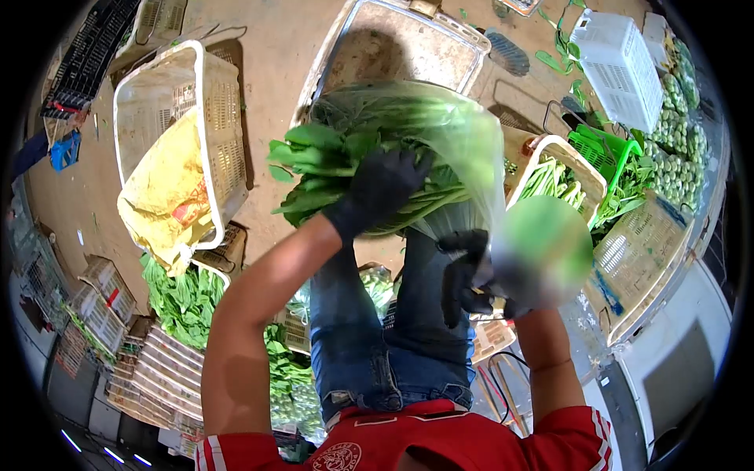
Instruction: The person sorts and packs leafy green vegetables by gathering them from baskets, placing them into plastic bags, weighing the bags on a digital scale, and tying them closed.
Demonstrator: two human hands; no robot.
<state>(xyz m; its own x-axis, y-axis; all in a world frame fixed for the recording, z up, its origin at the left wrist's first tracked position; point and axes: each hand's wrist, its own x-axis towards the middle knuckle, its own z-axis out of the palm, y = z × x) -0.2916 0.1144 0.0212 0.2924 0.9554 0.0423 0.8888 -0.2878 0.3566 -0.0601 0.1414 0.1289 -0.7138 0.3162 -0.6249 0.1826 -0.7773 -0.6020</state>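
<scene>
My left hand (385, 187), in a black glove, lies over a bunch of leafy greens (310, 153) with its fingers curled into the stalks. A clear plastic bag (479, 149) wraps the right and far side of the bunch, above my knees. My right hand (465, 275), also black-gloved, is beside the bag's near right edge with its fingers bent. A round blurred patch covers part of that hand, so what it grips cannot be made out.
A cream crate (220, 118) with a yellow sack (169, 188) stands left. Ahead is a dirty white tray (463, 67). To the right are a crate of green stalks (550, 179), a green basket (624, 157) and a white crate (620, 71). More greens (184, 302) lie at the lower left.
</scene>
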